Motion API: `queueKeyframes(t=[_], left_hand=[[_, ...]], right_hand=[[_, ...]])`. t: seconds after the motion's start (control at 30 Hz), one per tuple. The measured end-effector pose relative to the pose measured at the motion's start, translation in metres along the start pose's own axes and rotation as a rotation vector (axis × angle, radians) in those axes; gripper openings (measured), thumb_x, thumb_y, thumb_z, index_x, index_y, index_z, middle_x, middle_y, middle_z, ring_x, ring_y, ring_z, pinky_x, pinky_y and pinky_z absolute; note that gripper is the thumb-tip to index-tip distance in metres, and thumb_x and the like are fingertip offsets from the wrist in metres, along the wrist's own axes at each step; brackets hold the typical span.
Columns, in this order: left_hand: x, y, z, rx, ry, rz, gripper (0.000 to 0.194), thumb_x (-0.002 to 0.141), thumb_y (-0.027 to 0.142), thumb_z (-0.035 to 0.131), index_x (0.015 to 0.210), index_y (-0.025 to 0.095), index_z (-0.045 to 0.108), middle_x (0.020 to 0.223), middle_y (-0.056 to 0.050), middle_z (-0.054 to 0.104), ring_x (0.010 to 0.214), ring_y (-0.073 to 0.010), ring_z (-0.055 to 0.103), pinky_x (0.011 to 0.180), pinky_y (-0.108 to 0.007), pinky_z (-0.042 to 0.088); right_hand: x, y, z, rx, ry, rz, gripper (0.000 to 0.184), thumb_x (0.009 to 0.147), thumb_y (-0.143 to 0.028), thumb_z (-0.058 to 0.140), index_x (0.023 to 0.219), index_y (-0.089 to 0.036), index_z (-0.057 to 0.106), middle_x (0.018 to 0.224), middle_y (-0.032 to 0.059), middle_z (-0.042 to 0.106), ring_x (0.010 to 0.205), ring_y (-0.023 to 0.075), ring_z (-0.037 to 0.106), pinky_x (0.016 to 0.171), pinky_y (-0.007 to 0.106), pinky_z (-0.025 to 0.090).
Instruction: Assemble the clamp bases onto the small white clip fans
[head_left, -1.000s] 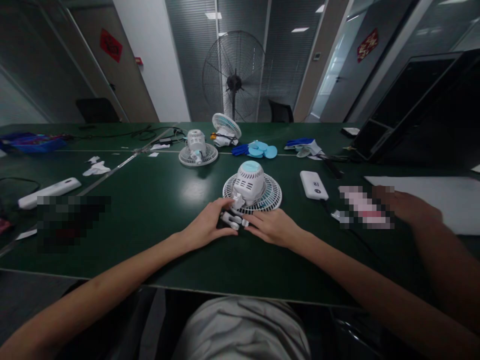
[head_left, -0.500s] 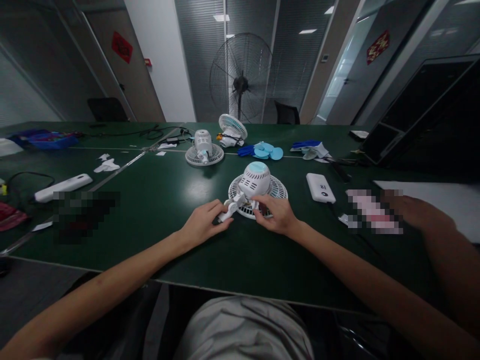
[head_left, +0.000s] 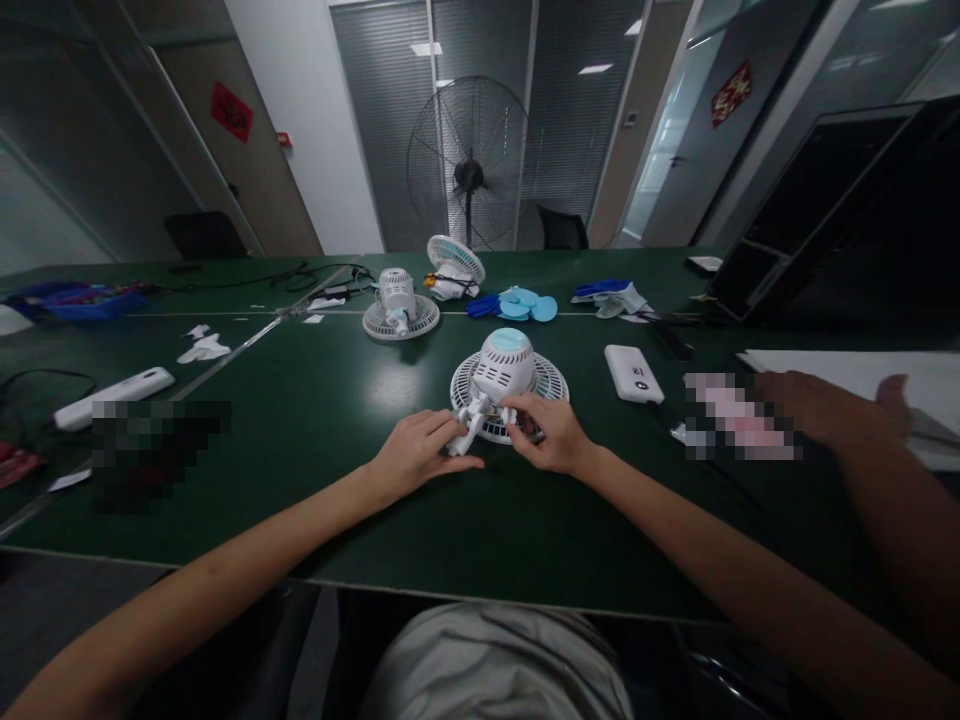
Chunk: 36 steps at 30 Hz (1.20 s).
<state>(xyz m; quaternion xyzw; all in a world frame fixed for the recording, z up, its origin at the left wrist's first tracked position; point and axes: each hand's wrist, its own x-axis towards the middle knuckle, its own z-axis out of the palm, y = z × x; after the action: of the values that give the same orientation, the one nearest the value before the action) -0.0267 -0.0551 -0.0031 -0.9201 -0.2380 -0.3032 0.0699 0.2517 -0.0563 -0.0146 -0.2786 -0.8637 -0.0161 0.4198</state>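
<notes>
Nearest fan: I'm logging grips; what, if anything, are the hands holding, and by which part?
The left hand holds the fan's white bracket by its near end; the right hand pinches a small white part beside it.

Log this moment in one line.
left hand: touching white bracket | right hand: at white piece | fan: face down on table
</notes>
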Motion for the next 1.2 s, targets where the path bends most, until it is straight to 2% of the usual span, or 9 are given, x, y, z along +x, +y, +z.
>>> queueKeyframes(t=[0.17,0.4,0.7,0.83,1.0,1.13,1.2], left_hand=[[0.012,-0.002,0.004,-0.037,0.025,-0.024,0.038,0.099,0.055,0.064,0.096,0.017,0.063,0.083,-0.004,0.068,0.071,-0.017,0.062,0.065,-0.029,0.046],[0.004,-0.004,0.014,-0.034,-0.001,-0.048,0.038,0.098,0.055,0.065,0.097,0.018,0.065,0.083,-0.004,0.069,0.071,-0.0175,0.063,0.066,-0.03,0.046],[0.003,-0.011,0.018,-0.035,0.048,-0.128,0.03,0.1,0.047,0.064,0.107,0.018,0.066,0.089,-0.006,0.07,0.078,-0.0192,0.066,0.071,-0.03,0.05],[0.002,-0.009,0.019,-0.168,0.048,-0.286,0.033,0.095,0.045,0.07,0.113,0.02,0.06,0.089,-0.003,0.068,0.074,-0.0179,0.065,0.068,-0.029,0.051],[0.005,-0.003,0.021,-0.466,0.102,-0.443,0.059,0.092,0.041,0.075,0.138,0.022,0.043,0.091,0.0,0.063,0.077,-0.0169,0.065,0.069,-0.028,0.053],[0.01,0.0,0.021,-0.594,0.088,-0.495,0.051,0.094,0.04,0.073,0.135,0.022,0.048,0.101,-0.003,0.065,0.089,-0.0181,0.067,0.077,-0.029,0.054],[0.012,0.002,0.021,-0.632,0.075,-0.501,0.041,0.097,0.038,0.069,0.13,0.021,0.051,0.105,-0.004,0.068,0.092,-0.0185,0.068,0.079,-0.03,0.054]], right_hand=[[-0.003,0.0,0.003,-0.035,0.014,0.005,0.029,0.099,-0.029,0.059,0.125,-0.017,0.058,0.09,0.0043,0.07,0.065,0.0142,0.063,0.062,0.028,0.05],[-0.003,0.0,0.003,-0.099,0.013,-0.05,0.032,0.101,-0.034,0.061,0.127,-0.016,0.06,0.092,0.0045,0.074,0.065,0.0134,0.064,0.063,0.026,0.048],[-0.001,-0.001,0.003,-0.136,-0.049,-0.107,0.032,0.102,-0.026,0.06,0.134,-0.02,0.061,0.098,0.0052,0.075,0.076,0.0172,0.069,0.071,0.029,0.053],[-0.003,0.0,0.004,-0.123,-0.02,-0.072,0.035,0.102,-0.02,0.058,0.136,-0.018,0.061,0.104,0.0079,0.076,0.082,0.0182,0.072,0.075,0.031,0.058],[-0.004,0.001,0.004,-0.203,-0.017,-0.206,0.043,0.1,-0.013,0.056,0.141,-0.024,0.063,0.113,0.0077,0.076,0.092,0.0192,0.074,0.078,0.031,0.061],[-0.005,0.003,0.005,-0.185,0.034,-0.112,0.048,0.1,-0.009,0.053,0.147,-0.022,0.057,0.12,0.009,0.074,0.096,0.0191,0.074,0.083,0.033,0.062],[-0.006,0.002,0.006,-0.194,0.023,-0.118,0.051,0.1,-0.009,0.053,0.149,-0.021,0.054,0.121,0.0095,0.074,0.095,0.0194,0.074,0.082,0.033,0.063]])
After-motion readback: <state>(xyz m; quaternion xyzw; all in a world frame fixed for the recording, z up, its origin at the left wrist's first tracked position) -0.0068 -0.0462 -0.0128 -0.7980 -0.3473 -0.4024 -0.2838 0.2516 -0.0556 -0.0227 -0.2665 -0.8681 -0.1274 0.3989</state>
